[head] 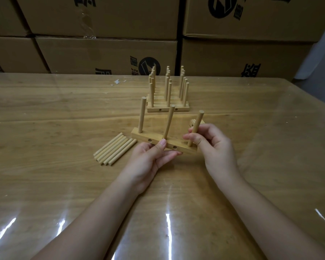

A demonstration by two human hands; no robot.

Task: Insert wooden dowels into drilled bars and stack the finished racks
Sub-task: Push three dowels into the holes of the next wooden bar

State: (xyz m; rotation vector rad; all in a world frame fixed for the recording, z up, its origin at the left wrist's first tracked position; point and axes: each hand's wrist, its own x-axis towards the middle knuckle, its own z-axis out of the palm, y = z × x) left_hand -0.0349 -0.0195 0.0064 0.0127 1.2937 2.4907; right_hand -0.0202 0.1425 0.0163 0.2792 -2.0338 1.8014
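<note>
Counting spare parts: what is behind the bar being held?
Behind the held bar, the end of another drilled bar peeks out past the right hand, which covers the rest. Farther back stand the finished racks and cardboard boxes.

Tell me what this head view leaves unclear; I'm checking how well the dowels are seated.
- Right dowel: its seat in the bar is hidden by the right hand.
- Bar underside: covered by the left hand.
- Finished racks: rows overlap, count unclear.
- Block behind the right hand: mostly hidden.
</note>
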